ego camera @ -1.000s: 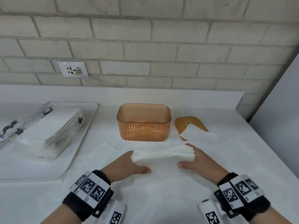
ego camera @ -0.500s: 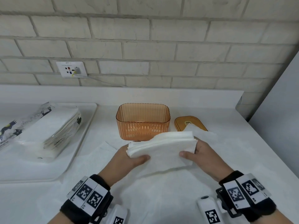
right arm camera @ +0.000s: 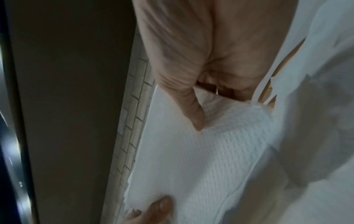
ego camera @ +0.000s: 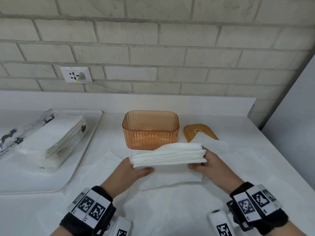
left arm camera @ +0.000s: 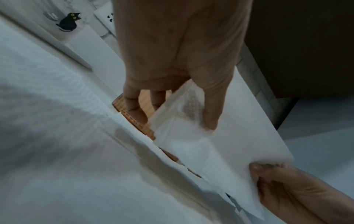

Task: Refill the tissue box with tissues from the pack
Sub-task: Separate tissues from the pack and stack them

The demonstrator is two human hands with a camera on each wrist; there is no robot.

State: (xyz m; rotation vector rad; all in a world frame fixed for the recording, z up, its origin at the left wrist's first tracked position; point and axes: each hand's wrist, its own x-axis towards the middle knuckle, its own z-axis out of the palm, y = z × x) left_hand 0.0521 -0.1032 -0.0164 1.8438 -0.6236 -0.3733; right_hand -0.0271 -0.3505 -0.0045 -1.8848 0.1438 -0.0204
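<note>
A white stack of tissues [ego camera: 167, 155] hangs above the counter between both hands, just in front of the open orange tissue box [ego camera: 150, 129]. My left hand [ego camera: 132, 169] grips its left end, thumb on the near side. My right hand [ego camera: 205, 163] grips its right end the same way. One sheet hangs down loose from the stack. In the left wrist view the stack of tissues [left arm camera: 216, 145] is pinched by my left hand [left arm camera: 180, 112]. The right wrist view has my right hand [right arm camera: 216, 109] on the stack of tissues [right arm camera: 206, 159]. The open tissue pack [ego camera: 42, 138] lies on the left.
The pack sits on a white tray [ego camera: 88, 150]. The orange lid [ego camera: 198, 132] with a tissue through its slot lies right of the box. Loose white sheets [ego camera: 102, 169] cover the counter under the hands. A brick wall with a socket [ego camera: 75, 74] stands behind.
Both hands have lifted the stack off the counter and carried it toward the orange box. It now stands higher and closer to the box's front wall.
</note>
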